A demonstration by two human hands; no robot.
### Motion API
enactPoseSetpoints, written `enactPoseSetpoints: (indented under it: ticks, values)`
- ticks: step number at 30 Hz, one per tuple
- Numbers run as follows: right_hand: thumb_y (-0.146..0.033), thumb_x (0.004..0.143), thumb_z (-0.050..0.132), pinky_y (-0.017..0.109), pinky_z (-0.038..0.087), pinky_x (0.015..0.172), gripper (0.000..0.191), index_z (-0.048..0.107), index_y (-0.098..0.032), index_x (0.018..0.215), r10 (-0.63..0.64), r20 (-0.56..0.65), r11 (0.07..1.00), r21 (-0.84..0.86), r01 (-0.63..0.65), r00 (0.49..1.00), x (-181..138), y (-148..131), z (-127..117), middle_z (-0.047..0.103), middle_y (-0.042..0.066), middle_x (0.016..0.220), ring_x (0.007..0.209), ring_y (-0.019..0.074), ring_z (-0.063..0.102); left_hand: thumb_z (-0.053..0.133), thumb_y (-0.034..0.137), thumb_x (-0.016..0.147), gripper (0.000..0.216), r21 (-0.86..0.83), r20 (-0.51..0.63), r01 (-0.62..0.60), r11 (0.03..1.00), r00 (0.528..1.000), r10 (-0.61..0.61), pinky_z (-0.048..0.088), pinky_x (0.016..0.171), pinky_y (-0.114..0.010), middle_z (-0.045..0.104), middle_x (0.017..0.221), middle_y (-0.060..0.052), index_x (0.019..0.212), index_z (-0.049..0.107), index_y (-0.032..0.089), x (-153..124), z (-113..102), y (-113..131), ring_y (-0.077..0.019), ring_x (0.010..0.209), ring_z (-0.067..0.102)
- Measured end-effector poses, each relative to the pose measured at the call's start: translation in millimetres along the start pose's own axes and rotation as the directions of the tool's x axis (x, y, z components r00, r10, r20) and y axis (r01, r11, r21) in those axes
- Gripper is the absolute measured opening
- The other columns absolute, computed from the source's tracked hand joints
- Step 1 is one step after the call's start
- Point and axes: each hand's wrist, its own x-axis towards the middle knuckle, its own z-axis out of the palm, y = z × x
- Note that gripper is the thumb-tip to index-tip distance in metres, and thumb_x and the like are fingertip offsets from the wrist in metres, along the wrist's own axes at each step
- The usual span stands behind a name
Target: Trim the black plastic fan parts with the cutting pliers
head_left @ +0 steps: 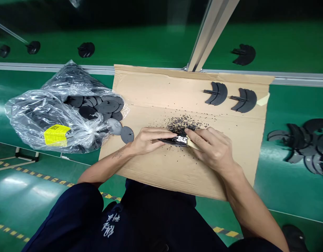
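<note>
- Green bench (282, 196) runs under everything, and a cardboard sheet (177, 175) lies on it as the working pad, close to the person's lap
- Left hand (147, 140) is closed on a black disc (169, 141), fingers together along its edge, pressing it low on the cardboard near the centre of the sheet
- Right hand (211, 148) is clamped around a small tool (189, 142) with a pale handle; its bright tip meets the disc where both hands come together
- Black shavings (181, 123) lie in a heap at 12 o'clock from the hands, so I judge that the disc's edge is being trimmed
- To do it well, I think the disc must be held flat and firm, the tool should move away from the left fingers, which are very near the tip, and only thin cuts are wise
- Plastic bag (59, 115) of more discs sits at 9 o'clock, and two curved pieces (218, 93) at 1 o'clock, well apart from the hands
</note>
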Motion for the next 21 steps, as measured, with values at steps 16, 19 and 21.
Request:
enactPoseSetpoints:
  ticks: [16,19,21]
  values:
    - [-0.016,0.098,0.053,0.026,0.048,0.069,0.02,0.07,-0.016,0.109,0.223,0.122,0.869,0.424,-0.254,0.967,-7.0,-3.2,6.3,0.069,0.006,0.086,0.077,0.0152,0.062,0.067,0.023,0.092,0.029,0.096,0.086,0.099,0.99,0.991,-0.107,0.063,0.083,-0.028,0.079,0.107,-0.009,0.12,0.07,0.02,-0.1,3.8,19.2,-0.0192,0.094,0.077]
    - [-0.013,0.091,0.061,0.03,0.048,0.083,0.029,0.066,-0.017,0.119,0.191,0.306,0.952,0.174,-0.252,0.933,-11.9,-8.9,-0.5,0.071,0.007,0.098,0.092,0.0187,0.063,0.064,0.026,0.093,0.033,0.146,0.136,0.17,0.975,0.972,-0.19,0.063,0.088,-0.03,0.076,0.119,-0.006,0.126,0.067,0.026,-13.0,6.7,19.6,-0.0227,0.103,0.076]
    - [-0.022,0.094,0.063,0.029,0.047,0.089,0.034,0.062,-0.019,0.128,0.144,0.41,0.972,0.111,-0.206,0.901,-13.3,-12.6,-4.7,0.07,0.007,0.111,0.102,0.0192,0.061,0.062,0.028,0.094,0.03,0.157,0.137,0.16,0.974,0.974,-0.182,0.064,0.08,-0.027,0.077,0.116,-0.002,0.124,0.067,0.029,-20.9,8.9,11.9,-0.0218,0.098,0.076]
